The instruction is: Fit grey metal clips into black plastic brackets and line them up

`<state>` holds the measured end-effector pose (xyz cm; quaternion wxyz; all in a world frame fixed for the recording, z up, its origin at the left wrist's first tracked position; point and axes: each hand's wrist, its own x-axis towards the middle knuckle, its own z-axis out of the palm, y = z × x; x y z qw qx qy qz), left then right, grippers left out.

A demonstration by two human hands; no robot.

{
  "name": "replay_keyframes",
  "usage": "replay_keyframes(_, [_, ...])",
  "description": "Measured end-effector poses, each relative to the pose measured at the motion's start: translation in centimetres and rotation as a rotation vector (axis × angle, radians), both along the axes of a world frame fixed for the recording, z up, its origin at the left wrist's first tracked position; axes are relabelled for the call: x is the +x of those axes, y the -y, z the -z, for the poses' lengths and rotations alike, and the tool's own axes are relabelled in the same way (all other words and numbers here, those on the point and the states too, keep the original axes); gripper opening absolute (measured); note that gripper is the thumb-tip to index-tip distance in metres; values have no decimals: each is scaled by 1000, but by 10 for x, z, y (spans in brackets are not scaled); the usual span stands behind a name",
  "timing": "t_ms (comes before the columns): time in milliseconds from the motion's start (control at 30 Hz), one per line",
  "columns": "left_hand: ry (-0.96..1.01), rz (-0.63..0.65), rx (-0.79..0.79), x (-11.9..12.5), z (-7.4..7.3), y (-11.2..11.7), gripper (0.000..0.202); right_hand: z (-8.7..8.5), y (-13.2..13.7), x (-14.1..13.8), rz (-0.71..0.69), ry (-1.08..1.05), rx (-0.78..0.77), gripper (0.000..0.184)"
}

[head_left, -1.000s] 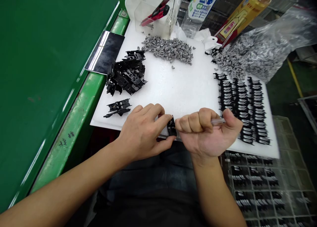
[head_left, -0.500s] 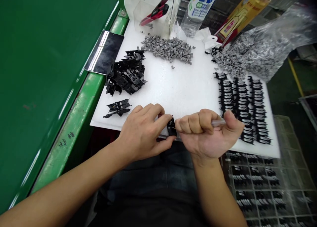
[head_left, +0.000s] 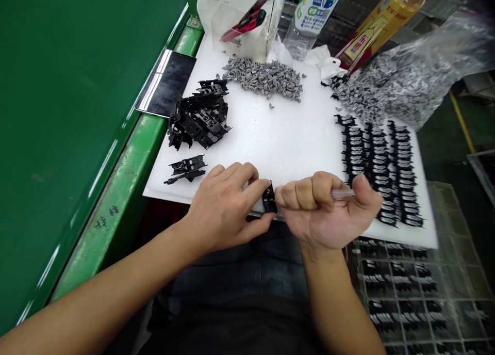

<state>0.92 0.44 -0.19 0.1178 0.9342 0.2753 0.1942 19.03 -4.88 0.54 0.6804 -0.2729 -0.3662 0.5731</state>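
At the near edge of the white foam board [head_left: 282, 138], my left hand [head_left: 224, 208] pinches a small black plastic part [head_left: 269, 199] between thumb and fingers. My right hand [head_left: 328, 210] is a closed fist around a thin clear-handled tool [head_left: 342, 193], its working end pressed against that black part. The two hands touch at the part. A heap of loose black parts [head_left: 201, 117] and two separate ones [head_left: 185, 168] lie to the left. Rows of finished black parts [head_left: 381, 164] lie on the right.
A pile of small grey metal pieces [head_left: 265, 78] lies at the back, with a plastic bag of more [head_left: 410, 81] on the right. A phone [head_left: 167, 82] rests on the green rail. Bottles [head_left: 313, 9], a clear box with red cutters [head_left: 243, 19], and a compartment tray [head_left: 410, 293] surround the board.
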Motion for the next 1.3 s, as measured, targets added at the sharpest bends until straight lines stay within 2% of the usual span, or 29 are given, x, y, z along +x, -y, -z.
replay_keyframes(133, [7, 2, 1, 0, 0, 0, 42, 0, 1, -6, 10, 119, 16, 54])
replay_keyframes(367, [30, 2, 7, 1, 2, -1, 45, 2, 0, -1, 62, -32, 36, 54])
replay_keyframes(1300, [7, 0, -5, 0, 1, 0, 44, -2, 0, -7, 120, 51, -12, 56])
